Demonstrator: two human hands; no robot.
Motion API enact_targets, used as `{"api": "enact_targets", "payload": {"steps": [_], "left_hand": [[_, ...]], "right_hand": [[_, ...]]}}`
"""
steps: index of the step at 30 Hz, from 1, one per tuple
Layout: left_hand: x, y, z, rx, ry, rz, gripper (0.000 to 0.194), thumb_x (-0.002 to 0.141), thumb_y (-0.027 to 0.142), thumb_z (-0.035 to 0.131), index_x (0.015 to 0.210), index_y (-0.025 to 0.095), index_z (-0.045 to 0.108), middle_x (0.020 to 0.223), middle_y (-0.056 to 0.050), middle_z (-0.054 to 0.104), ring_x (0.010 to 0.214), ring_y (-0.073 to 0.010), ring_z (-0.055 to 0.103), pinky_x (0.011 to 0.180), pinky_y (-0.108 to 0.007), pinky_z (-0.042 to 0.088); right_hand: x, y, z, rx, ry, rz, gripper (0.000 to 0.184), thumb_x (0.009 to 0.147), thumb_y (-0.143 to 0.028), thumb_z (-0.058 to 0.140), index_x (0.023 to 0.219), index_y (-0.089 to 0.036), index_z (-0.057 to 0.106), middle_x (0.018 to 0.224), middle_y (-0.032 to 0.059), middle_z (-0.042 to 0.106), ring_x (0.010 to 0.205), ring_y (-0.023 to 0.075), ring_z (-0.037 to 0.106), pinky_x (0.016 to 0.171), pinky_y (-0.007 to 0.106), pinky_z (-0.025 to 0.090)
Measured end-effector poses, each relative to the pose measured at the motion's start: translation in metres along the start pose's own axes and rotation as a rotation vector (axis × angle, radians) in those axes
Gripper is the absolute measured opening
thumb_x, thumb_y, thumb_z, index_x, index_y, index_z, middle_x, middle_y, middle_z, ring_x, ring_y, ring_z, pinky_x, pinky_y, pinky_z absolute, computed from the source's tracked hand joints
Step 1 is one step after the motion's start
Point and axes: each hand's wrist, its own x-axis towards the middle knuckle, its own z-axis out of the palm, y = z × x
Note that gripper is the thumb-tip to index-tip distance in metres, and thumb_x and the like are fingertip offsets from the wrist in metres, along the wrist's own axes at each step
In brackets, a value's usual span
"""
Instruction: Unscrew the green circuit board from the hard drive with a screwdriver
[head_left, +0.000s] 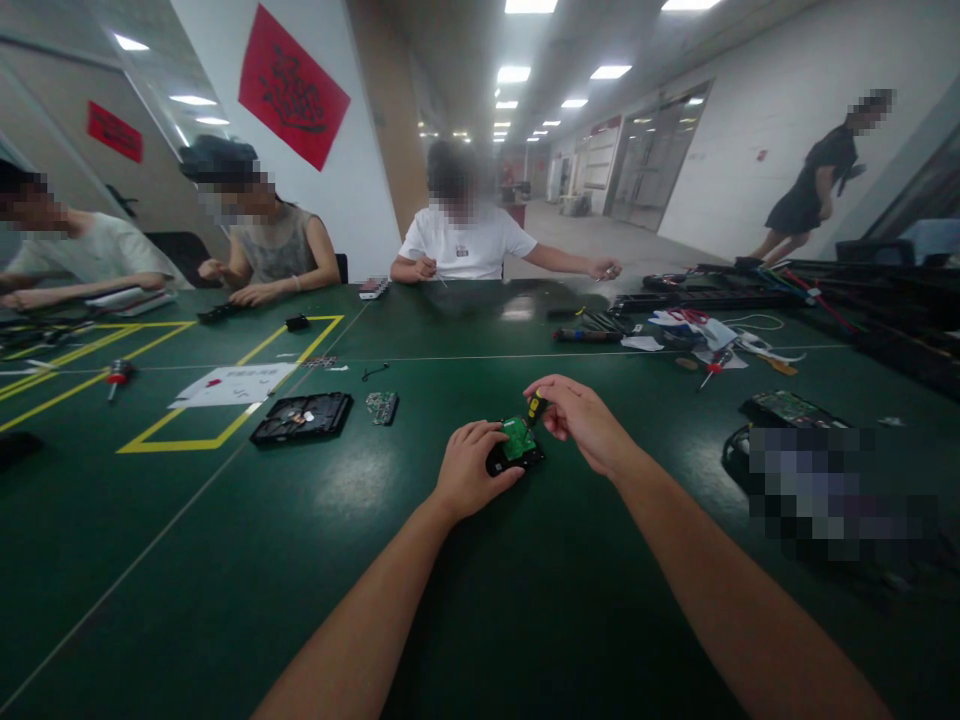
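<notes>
A green circuit board [517, 438] sits on a small black housing [516, 464] on the green table in front of me. My left hand [472, 468] grips this piece from the left, thumb along the near edge and fingers over the far edge. In my right hand [574, 415] is a yellow-and-black screwdriver [536, 407], its handle pinched between the fingers. It points down at the board's far right part; whether its tip touches a screw is too small to tell.
Left of my hands lie a black plastic case [304, 417] and a small board [382, 407]. A paper sheet [236, 385] and a red screwdriver [118, 375] are farther left. On the right are another circuit board [795, 410], cables [705, 325] and a second red screwdriver [716, 368]. Several people sit opposite.
</notes>
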Motion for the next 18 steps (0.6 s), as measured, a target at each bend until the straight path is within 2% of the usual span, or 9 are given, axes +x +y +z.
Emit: {"api": "enact_targets", "payload": {"steps": [2,6,13,18], "left_hand": [[0.0001,0.0005,-0.0003,-0.001,-0.002,-0.005,0.051,0.080,0.053,0.082,0.124,0.029,0.068,0.139,-0.006,0.066,0.135,-0.0348,0.054,0.116,-0.057,0.038],[0.0000,0.0017,-0.0011,-0.003,0.000,-0.005,0.052,0.080,0.053,0.082,0.124,0.029,0.068,0.139,-0.006,0.066,0.135,-0.0338,0.054,0.116,-0.056,0.039],[-0.0007,0.0029,-0.0021,0.000,0.000,0.001,0.050,0.082,0.052,0.080,0.124,0.028,0.067,0.139,-0.006,0.065,0.135,-0.0345,0.054,0.116,-0.057,0.038],[-0.0012,0.0027,-0.0025,-0.001,0.006,-0.002,0.051,0.081,0.052,0.080,0.125,0.029,0.067,0.140,-0.006,0.065,0.135,-0.0353,0.053,0.116,-0.057,0.038]], "right_hand": [[-0.0002,0.0002,0.0006,0.028,-0.005,0.013,0.021,0.093,-0.037,0.061,0.100,-0.021,0.072,0.079,0.0025,0.065,0.053,0.0115,0.053,0.042,0.024,0.033],[-0.0011,-0.0004,0.0024,0.059,0.006,0.010,0.022,0.096,-0.035,0.056,0.102,-0.020,0.071,0.099,0.0078,0.071,0.063,0.0136,0.063,0.052,0.027,0.046],[-0.0025,0.0005,0.0033,-0.034,-0.013,-0.009,0.018,0.092,-0.037,0.066,0.100,-0.021,0.063,0.104,0.0057,0.075,0.061,0.0108,0.057,0.052,0.026,0.042],[-0.0022,-0.0014,0.0002,-0.056,-0.009,-0.056,0.013,0.090,-0.034,0.067,0.095,-0.022,0.069,0.085,0.0012,0.068,0.062,0.0113,0.055,0.051,0.024,0.039]]}}
